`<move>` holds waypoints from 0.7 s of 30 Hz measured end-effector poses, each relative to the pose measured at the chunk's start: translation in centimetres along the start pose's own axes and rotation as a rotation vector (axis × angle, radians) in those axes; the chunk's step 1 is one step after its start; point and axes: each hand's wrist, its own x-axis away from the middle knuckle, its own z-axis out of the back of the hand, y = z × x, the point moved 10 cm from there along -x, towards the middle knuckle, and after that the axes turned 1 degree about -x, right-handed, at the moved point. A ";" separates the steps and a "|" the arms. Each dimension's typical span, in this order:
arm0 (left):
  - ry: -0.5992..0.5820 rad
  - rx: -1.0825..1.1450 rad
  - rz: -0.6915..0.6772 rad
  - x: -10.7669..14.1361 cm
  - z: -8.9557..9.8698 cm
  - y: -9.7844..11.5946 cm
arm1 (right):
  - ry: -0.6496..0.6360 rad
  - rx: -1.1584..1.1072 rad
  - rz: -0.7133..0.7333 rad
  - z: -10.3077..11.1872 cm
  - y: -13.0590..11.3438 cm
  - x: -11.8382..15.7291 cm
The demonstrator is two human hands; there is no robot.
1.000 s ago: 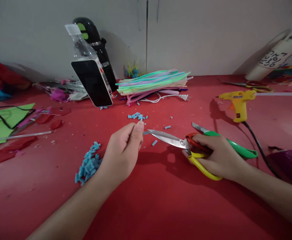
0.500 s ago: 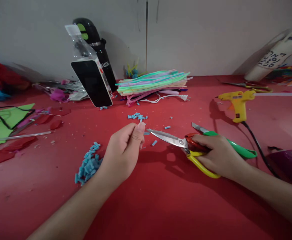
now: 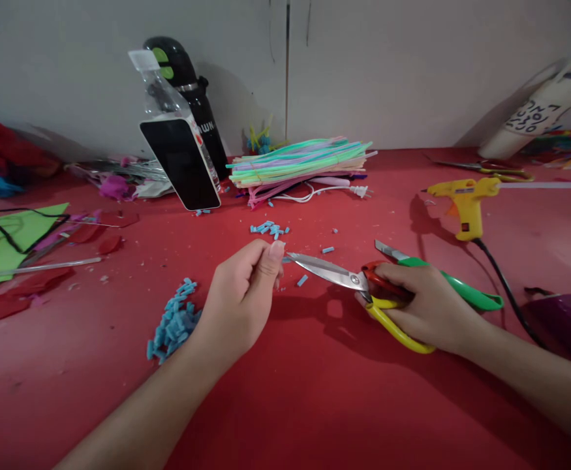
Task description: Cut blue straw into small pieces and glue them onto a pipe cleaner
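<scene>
The right hand (image 3: 429, 307) is curled around the red and yellow handles of a pair of scissors (image 3: 331, 270), whose blades look nearly together and point at the left hand's fingertips. The left hand (image 3: 241, 297) is closed, thumb pressed against bent fingers; whether anything is pinched there cannot be told. The pile of short blue pieces (image 3: 175, 329) lies on the red tabletop (image 3: 314, 405) just left of the left wrist. A smaller blue cluster (image 3: 268, 228) lies just beyond the left thumb, and a green-handled utility knife (image 3: 471, 290) rests beside the right hand.
</scene>
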 end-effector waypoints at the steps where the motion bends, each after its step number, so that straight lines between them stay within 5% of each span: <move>1: -0.005 0.001 -0.001 0.0 0.0 0.0 | -0.002 -0.001 0.003 0.0 0.0 0.0; 21: 0.002 0.043 0.096 0.1 0.1 -0.2 | 0.006 -0.021 -0.015 -0.1 0.3 0.2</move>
